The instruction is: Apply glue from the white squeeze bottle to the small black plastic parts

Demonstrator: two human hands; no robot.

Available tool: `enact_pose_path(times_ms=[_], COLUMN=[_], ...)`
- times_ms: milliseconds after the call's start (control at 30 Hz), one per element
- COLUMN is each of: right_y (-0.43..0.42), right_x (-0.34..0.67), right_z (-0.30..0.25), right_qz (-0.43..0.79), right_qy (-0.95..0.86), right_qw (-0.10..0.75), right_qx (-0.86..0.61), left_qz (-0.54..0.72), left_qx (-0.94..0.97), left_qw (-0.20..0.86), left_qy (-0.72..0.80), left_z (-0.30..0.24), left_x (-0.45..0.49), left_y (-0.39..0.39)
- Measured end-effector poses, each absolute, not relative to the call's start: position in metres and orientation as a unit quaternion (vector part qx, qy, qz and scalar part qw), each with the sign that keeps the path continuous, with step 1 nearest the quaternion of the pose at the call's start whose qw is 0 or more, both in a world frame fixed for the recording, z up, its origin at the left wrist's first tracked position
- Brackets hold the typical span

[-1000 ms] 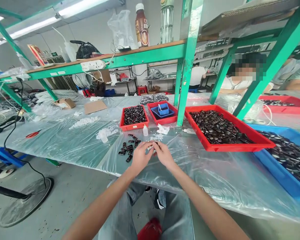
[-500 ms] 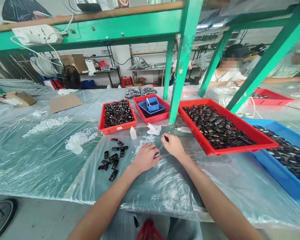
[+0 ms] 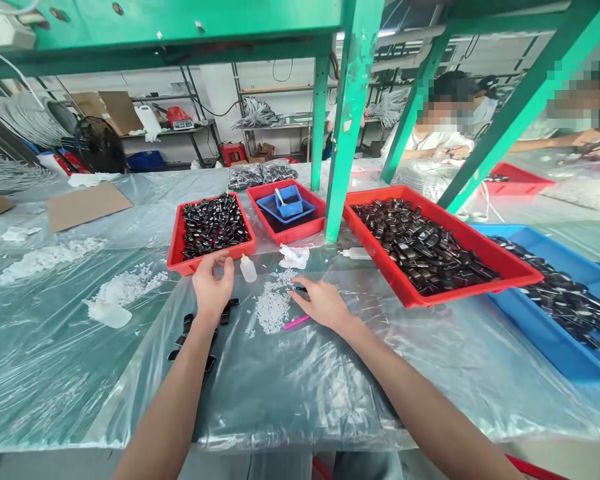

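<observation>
My left hand [image 3: 213, 285] is over the front edge of the small red tray [image 3: 176, 257], which holds a heap of small black plastic parts [image 3: 215, 227]. Its thumb and fingers are curved and apart, with nothing visible between them. My right hand [image 3: 325, 303] grips a small black part [image 3: 301, 289] at its fingertips, beside a spread of small white pieces [image 3: 273, 310]. A pink stick [image 3: 297, 322] shows just below that hand. Several loose black parts [image 3: 225, 313] lie near my left wrist, partly hidden by the forearm.
A white dropper bottle [image 3: 249, 269] stands by the small tray. A large red tray [image 3: 415, 300] and a blue tray [image 3: 530, 340], both full of black parts, lie right. A green post [image 3: 340, 167] rises behind my right hand. Co-workers [image 3: 437, 137] sit beyond.
My left hand has moved left and away, from the white pieces to the small red tray, uncovering the pink stick. My right hand has come down to the white pieces. The view has shifted.
</observation>
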State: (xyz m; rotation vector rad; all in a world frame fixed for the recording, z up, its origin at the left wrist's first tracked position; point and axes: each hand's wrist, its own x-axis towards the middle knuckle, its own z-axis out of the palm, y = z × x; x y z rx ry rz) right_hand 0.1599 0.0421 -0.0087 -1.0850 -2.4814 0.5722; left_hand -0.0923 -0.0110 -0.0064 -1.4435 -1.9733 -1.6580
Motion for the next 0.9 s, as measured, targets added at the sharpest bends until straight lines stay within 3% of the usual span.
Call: enact_pose_path(times_ms=[533, 733, 900], right_y=[0.042, 0.044, 0.044], right_x=[0.176, 0.17, 0.165], right_z=[-0.005, -0.014, -0.016], right_qz=[0.382, 0.417, 0.545], right_qy=[-0.795, -0.775, -0.681], right_qw=[0.302, 0.345, 0.395], right_qx=[-0.361, -0.327, -0.289], left_qz=[-0.366, -0.408, -0.58], left_qx=[-0.588, -0.543, -0.491], left_qw=[0.012, -0.004, -0.109], left_qy=[-0.722, -0.734, -0.641], left_z=[-0.027, -0.019, -0.009], left_x=[-0.088, -0.081, -0.066], left_y=[-0.008, -0.012, -0.017])
